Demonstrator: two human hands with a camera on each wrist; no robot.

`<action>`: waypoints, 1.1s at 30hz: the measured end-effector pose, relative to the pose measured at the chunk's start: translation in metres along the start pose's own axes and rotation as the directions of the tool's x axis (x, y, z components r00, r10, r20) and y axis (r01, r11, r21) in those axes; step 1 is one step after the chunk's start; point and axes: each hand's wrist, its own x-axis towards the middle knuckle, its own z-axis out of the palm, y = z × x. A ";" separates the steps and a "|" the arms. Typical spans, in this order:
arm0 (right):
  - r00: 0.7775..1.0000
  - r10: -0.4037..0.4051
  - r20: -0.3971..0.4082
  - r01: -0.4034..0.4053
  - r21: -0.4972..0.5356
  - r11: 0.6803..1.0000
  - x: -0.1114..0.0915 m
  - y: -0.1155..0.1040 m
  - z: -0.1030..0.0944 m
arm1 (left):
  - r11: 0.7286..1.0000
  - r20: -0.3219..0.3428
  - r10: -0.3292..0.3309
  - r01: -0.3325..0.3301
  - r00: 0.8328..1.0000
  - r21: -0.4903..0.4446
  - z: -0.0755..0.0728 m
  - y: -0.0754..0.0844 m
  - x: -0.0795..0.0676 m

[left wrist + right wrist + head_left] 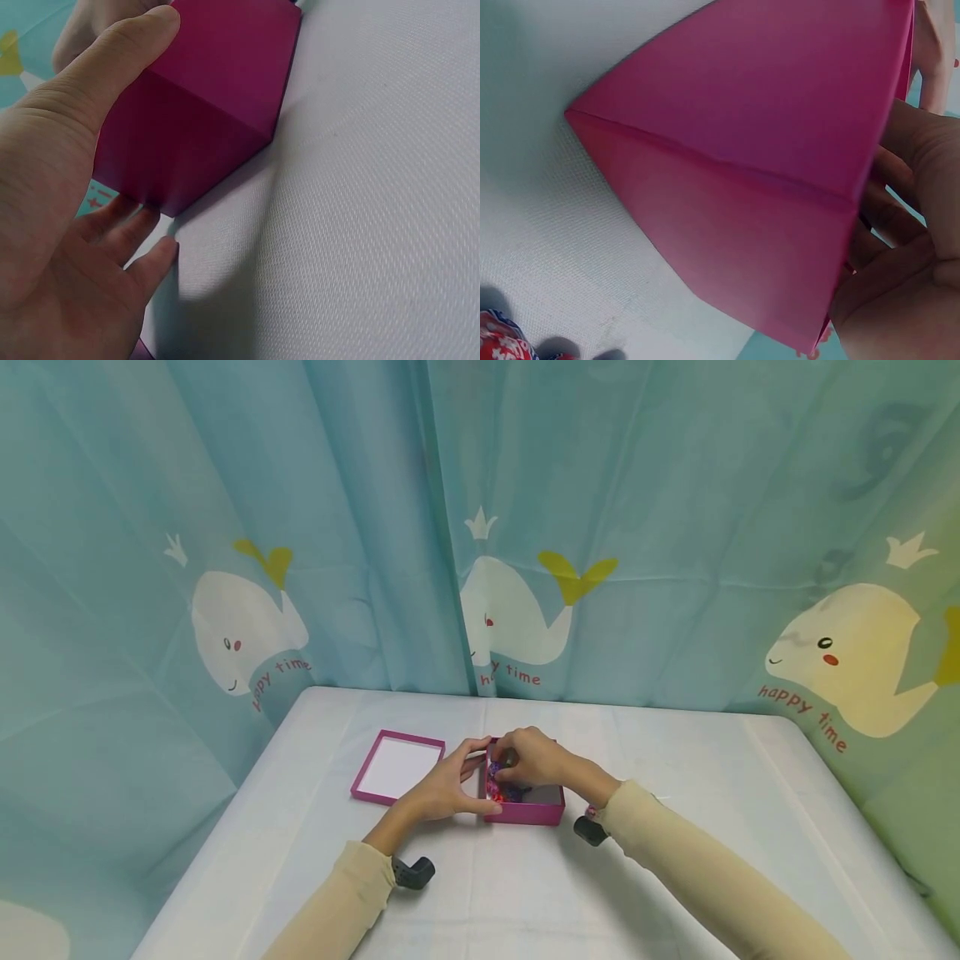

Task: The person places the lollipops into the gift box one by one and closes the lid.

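A magenta open-topped box (525, 813) stands on the white table, with small colourful items (495, 785) in red and purple along its left inside. My left hand (442, 785) grips the box at its left side. The thumb (142, 37) lies against the front wall and the other fingers are spread along the left wall. My right hand (534, 756) reaches down into the box from above, its fingers curled. The box wall (750, 187) hides those fingertips in the right wrist view, so whether they pinch an item cannot be told.
Left of the box lies a shallow magenta-rimmed lid (397, 764), white inside up. A red, white and blue patterned item (501, 337) rests on the table near my right wrist. Behind the table hangs a blue-green curtain (375, 527) with whale prints.
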 end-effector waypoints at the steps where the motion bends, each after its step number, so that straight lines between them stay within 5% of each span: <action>1: 1.000 -0.009 -0.003 0.009 -0.002 1.000 0.000 0.000 0.000 | 1.000 0.000 0.002 -0.002 1.000 0.001 0.000 0.000 0.000; 20: 1.000 -0.006 -0.008 0.006 0.015 1.000 -0.005 0.004 -0.001 | 1.000 0.001 0.012 -0.012 1.000 0.021 0.001 0.000 0.000; 33: 0.998 -0.007 -0.064 0.013 0.108 0.994 -0.027 0.016 -0.027 | 0.999 -0.011 -0.016 0.016 1.000 0.041 0.000 0.001 -0.001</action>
